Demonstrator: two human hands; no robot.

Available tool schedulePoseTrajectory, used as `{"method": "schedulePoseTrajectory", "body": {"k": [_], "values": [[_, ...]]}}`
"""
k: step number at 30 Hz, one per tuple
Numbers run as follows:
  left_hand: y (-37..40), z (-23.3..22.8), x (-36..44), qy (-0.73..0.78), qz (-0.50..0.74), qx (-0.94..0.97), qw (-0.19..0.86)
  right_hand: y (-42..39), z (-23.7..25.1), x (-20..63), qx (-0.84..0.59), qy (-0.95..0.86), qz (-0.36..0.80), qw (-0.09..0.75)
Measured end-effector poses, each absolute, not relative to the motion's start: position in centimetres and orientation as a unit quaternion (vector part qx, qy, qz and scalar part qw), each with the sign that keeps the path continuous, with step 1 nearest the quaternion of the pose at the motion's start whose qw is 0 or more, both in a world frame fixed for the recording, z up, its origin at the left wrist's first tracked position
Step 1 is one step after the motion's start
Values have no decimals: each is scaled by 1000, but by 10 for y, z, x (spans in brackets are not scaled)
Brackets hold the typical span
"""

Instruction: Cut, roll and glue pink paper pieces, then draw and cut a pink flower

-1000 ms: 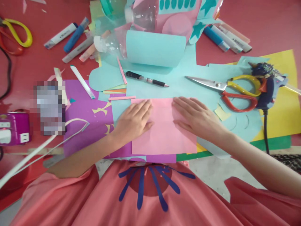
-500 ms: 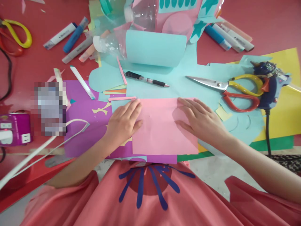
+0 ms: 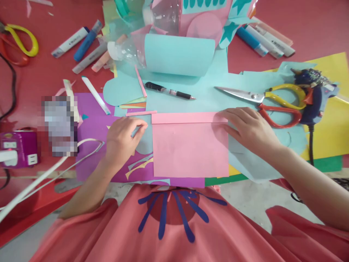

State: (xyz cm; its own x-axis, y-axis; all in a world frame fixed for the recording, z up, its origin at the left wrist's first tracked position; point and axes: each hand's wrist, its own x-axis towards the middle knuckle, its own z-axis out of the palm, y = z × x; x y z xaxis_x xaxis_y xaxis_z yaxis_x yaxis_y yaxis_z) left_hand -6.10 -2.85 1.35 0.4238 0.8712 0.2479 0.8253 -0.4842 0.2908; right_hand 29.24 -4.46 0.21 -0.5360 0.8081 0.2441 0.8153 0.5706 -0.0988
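Observation:
A pink paper sheet [image 3: 188,149] lies flat before me with a narrow folded strip along its far edge. My left hand [image 3: 122,140] rests just off the sheet's left side, fingers loosely curled, on purple and light blue paper. My right hand [image 3: 251,131] lies at the sheet's right end, fingertips touching the folded edge's corner, fingers spread and flat. Neither hand holds anything.
Yellow-and-red scissors [image 3: 267,102] and a blue glue gun [image 3: 313,98] lie to the right. A black pen [image 3: 169,91] and a rolled light blue paper [image 3: 178,54] sit beyond the sheet. Markers [image 3: 81,45] lie far left, a white cable [image 3: 49,171] at left.
Both hands slid outward along the pink sheet's far edge, left hand leftward off the sheet, right hand to its right end. The folded strip along the far edge now shows.

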Motion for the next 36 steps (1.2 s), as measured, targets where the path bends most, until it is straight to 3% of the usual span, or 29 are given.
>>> {"method": "schedulePoseTrajectory", "body": {"k": [3,8,13,17,19,23,28,33,36], "values": [[-18,13,-58,496,175,848,69,-35,5,291,-433,-892,-83,102],[-8,16,-36,437,169,879,87,-22,10,286,-374,-897,-184,144],[-4,22,0,390,59,913,106,-15,21,278,-424,-873,-156,184],[3,25,10,415,55,903,98,-13,37,286,-448,-850,-100,259],[10,27,4,453,83,876,139,-14,41,297,-494,-810,-88,305],[24,27,-15,534,230,747,320,-22,37,322,-588,-709,-85,380],[32,15,-19,511,502,486,501,-41,32,339,-674,-664,36,321],[24,9,-5,480,477,375,633,-51,28,362,-683,-707,-40,180],[21,7,-4,474,475,355,651,-57,26,375,-713,-698,-3,60]]}}
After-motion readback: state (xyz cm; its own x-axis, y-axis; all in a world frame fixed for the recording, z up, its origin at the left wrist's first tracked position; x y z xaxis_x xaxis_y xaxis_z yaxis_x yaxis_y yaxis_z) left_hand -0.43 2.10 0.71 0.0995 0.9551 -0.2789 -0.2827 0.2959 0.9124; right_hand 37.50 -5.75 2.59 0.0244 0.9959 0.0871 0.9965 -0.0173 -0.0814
